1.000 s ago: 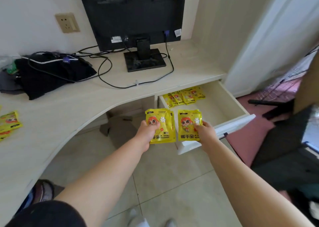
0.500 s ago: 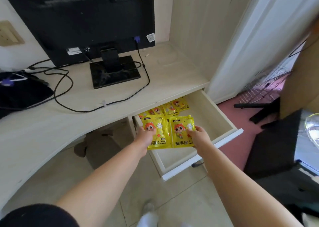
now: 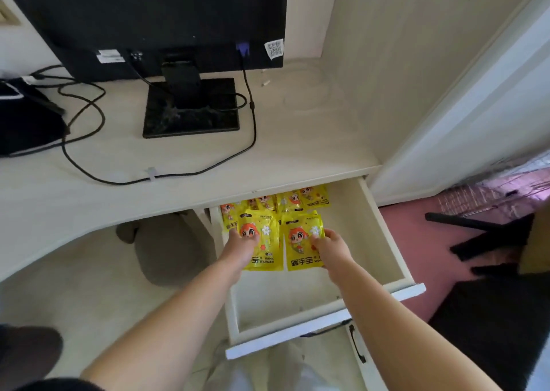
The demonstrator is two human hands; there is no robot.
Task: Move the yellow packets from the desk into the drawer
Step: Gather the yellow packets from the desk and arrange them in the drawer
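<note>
The cream drawer point(image 3: 390, 242) under the desk point(image 3: 297, 146) stands pulled out. Both my hands reach into it. My left hand point(image 3: 239, 249) grips a yellow packet point(image 3: 263, 242) with a red-haired cartoon figure on it. My right hand point(image 3: 330, 248) grips a second yellow packet point(image 3: 300, 243) beside the first. Both packets are low inside the drawer, side by side. Several more yellow packets point(image 3: 297, 201) lie in a row at the drawer's back, partly under the desk edge.
A black monitor point(image 3: 154, 19) on its stand point(image 3: 192, 108) sits on the desk with cables point(image 3: 98, 176) looping to the left. A dark bag point(image 3: 26, 123) lies at the far left. A white door point(image 3: 464, 108) and black chair legs point(image 3: 488, 233) are at the right.
Both hands have moved forward and down with their packets, from in front of the drawer to inside it. My view has shifted closer and to the right.
</note>
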